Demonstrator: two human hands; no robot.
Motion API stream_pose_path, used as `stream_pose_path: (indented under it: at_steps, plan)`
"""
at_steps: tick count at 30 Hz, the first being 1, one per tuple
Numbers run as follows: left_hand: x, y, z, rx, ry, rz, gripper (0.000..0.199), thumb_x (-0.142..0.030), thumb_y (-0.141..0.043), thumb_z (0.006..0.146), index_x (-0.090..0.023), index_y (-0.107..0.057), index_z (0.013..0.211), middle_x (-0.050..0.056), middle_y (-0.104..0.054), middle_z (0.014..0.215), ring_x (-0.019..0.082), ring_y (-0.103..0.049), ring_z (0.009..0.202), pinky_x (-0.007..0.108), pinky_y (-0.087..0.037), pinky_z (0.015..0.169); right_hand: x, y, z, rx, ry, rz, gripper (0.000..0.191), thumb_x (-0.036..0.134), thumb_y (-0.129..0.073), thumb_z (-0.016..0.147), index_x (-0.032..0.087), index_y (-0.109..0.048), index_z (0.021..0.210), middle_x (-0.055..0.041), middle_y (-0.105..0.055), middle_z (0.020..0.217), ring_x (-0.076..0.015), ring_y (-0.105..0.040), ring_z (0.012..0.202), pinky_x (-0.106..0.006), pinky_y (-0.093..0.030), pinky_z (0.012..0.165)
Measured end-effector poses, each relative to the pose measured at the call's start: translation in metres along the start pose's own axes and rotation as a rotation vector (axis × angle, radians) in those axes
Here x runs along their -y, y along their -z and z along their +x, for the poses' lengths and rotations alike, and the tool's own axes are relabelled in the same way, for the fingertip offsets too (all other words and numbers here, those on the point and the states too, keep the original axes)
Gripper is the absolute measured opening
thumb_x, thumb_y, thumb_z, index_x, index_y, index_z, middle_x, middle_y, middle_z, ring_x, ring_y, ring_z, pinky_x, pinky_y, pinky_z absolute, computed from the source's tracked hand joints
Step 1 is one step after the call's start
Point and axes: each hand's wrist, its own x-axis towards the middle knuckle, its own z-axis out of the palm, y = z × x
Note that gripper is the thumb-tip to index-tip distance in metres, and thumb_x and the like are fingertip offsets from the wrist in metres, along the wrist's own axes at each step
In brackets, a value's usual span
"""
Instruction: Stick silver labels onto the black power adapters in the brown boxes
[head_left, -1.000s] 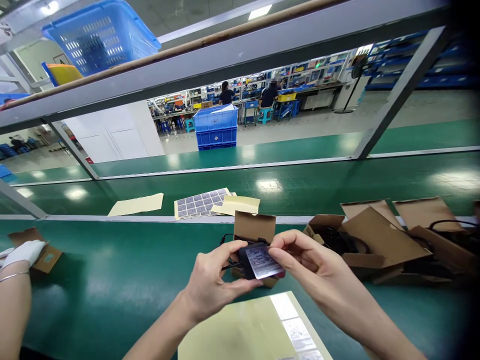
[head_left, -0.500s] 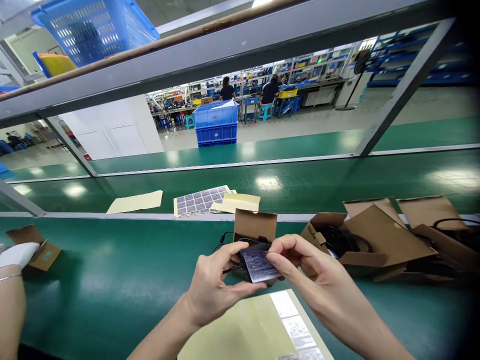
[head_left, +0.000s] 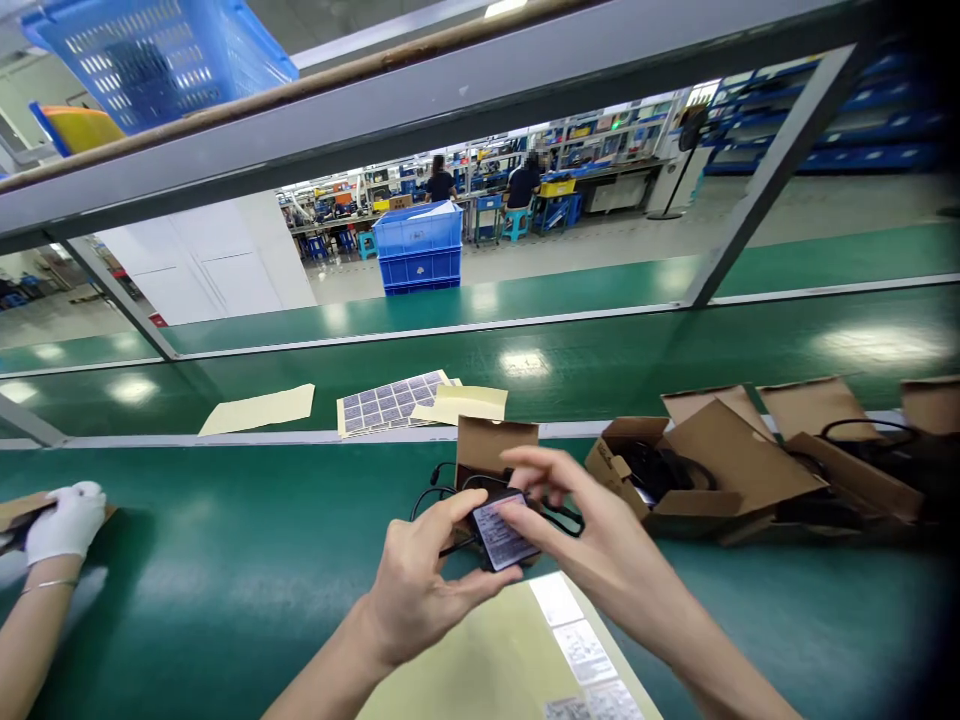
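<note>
My left hand grips a black power adapter by its sides, between the thumb below and the fingers above. A silver-grey printed label covers the adapter's upper face. Over it is my right hand, its thumb on or just above the label and its fingers spread apart. Black cable loops out beside the adapter. Just behind stands an opened cardboard box, partly hidden by my hands. Beneath them lies a yellowish backing sheet with several white labels along its right side.
Several open cardboard boxes with black cables stand at right. Along the bench's back edge lie label sheets and a blank yellowish sheet. At left, another person's white-gloved hand is at a box. A metal frame crosses above.
My right thumb and fingers have parted from their pinch at the label's edge, the thumb now over the label. The gloved hand at left has moved further into view.
</note>
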Motion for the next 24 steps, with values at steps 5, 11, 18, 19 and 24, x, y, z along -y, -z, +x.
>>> stream_pose_path:
  at_steps: [5, 11, 18, 19, 24]
  plan:
    - [0.007, -0.003, 0.002, -0.005, -0.090, 0.053, 0.056, -0.035, -0.074, 0.087, -0.020, -0.050, 0.136, 0.008, -0.074, 0.114, 0.016, -0.076, 0.084, 0.020, -0.065, 0.076, -0.007, -0.011, -0.002, 0.200, -0.147, 0.306, 0.043, 0.054, -0.041, 0.100, 0.019, -0.056, 0.079, 0.0021, -0.053, 0.070, -0.0115, -0.048, 0.062, -0.024, -0.042, 0.057]
    - [0.013, -0.004, 0.004, 0.045, -0.092, 0.106, 0.049, -0.033, -0.066, 0.093, -0.021, -0.047, 0.137, 0.009, -0.074, 0.112, 0.016, -0.076, 0.084, 0.021, -0.064, 0.073, -0.004, -0.011, -0.013, 0.237, -0.110, 0.179, 0.021, 0.043, -0.049, 0.101, 0.023, -0.054, 0.104, 0.0005, -0.062, 0.092, -0.0140, -0.056, 0.082, -0.023, -0.045, 0.071]
    - [0.009, -0.006, 0.011, 0.167, -0.150, 0.101, 0.052, -0.036, -0.063, 0.094, -0.022, -0.041, 0.139, 0.009, -0.074, 0.110, 0.016, -0.076, 0.084, 0.019, -0.061, 0.068, -0.011, 0.003, -0.015, 0.308, -0.156, 0.344, 0.030, 0.047, -0.058, 0.094, 0.018, -0.058, 0.102, -0.0007, -0.064, 0.087, -0.0131, -0.059, 0.075, -0.024, -0.048, 0.066]
    - [0.010, -0.005, 0.013, 0.197, -0.134, 0.076, 0.053, -0.038, -0.065, 0.093, -0.022, -0.041, 0.138, 0.008, -0.074, 0.109, 0.016, -0.075, 0.083, 0.018, -0.060, 0.068, -0.017, 0.010, -0.016, 0.362, -0.151, 0.378, 0.035, 0.051, -0.051, 0.097, 0.017, -0.059, 0.103, -0.0018, -0.065, 0.084, -0.0137, -0.061, 0.072, -0.026, -0.050, 0.065]
    - [0.026, -0.012, 0.038, 0.431, 0.115, 0.229, 0.043, -0.039, -0.059, 0.094, -0.022, -0.044, 0.131, 0.008, -0.073, 0.108, 0.022, -0.073, 0.090, 0.028, -0.059, 0.074, -0.055, 0.063, -0.018, 0.103, -0.067, -0.276, 0.057, 0.038, -0.009, 0.107, 0.014, -0.059, 0.119, -0.0123, -0.074, 0.099, -0.0188, -0.072, 0.090, -0.034, -0.056, 0.080]
